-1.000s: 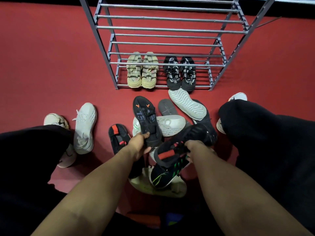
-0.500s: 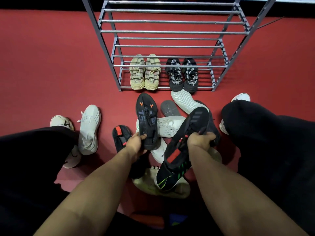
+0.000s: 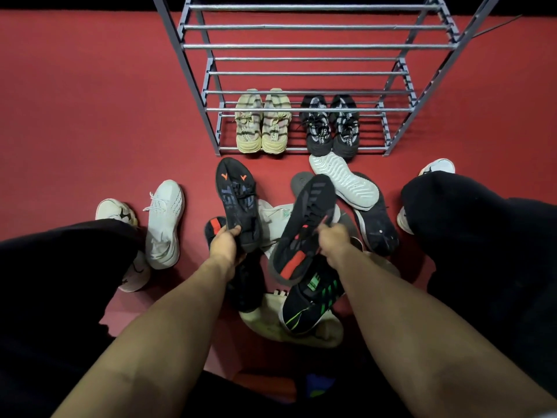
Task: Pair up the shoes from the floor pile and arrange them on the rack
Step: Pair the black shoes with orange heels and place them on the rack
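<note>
Left hand [image 3: 224, 245] grips a black shoe [image 3: 238, 200] by the heel; right hand [image 3: 333, 240] grips its sole-up mate [image 3: 307, 224]. Both held above the floor pile [image 3: 301, 324], near the rack [image 3: 301, 110].

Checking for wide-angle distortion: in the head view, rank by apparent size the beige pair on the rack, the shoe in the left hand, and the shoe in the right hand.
1. Shoe in the right hand
2. Shoe in the left hand
3. Beige pair, both shoes together about matching the second

The held shoes are nearer the camera, so true sizes stay unsure.
</note>
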Tool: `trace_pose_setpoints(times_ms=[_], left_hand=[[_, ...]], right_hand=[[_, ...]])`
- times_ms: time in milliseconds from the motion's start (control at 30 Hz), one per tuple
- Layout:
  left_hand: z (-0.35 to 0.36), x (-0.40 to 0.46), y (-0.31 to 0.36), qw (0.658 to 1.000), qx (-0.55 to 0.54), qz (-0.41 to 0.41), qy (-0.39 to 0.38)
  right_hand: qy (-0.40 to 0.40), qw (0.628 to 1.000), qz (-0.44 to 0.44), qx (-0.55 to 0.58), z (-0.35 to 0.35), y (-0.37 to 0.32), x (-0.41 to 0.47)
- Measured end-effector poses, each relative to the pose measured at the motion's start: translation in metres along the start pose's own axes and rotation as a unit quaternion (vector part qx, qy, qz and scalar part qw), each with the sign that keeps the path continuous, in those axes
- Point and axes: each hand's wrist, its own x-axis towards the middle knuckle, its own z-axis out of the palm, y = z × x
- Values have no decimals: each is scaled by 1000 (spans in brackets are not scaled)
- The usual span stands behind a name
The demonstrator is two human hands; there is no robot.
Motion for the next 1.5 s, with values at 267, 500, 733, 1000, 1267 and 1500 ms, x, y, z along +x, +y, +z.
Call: trace_pose_setpoints(times_ms=[267,500,733,1000,1267,1500], left_hand=[[2,-6,14,998,12,32,-46],[-24,13,39,940,330,89,12],[-54,22,4,930,351,-62,86],[-19,2,-24,957,277,-45,79],[-30,9,-16,975,187,-89,82],[-33,-1,22,988,135,-32,74]], right_hand=[[-26,997,-39,-68,28,4,-21],[122,992,-11,23,-8,19,39],[89,994,-14,55,3,10,14],[106,988,-39,105,-14,-11,-11],[24,989,-29,143,-3,-28,-31],[40,993,-36,105,-7,-23,-25]])
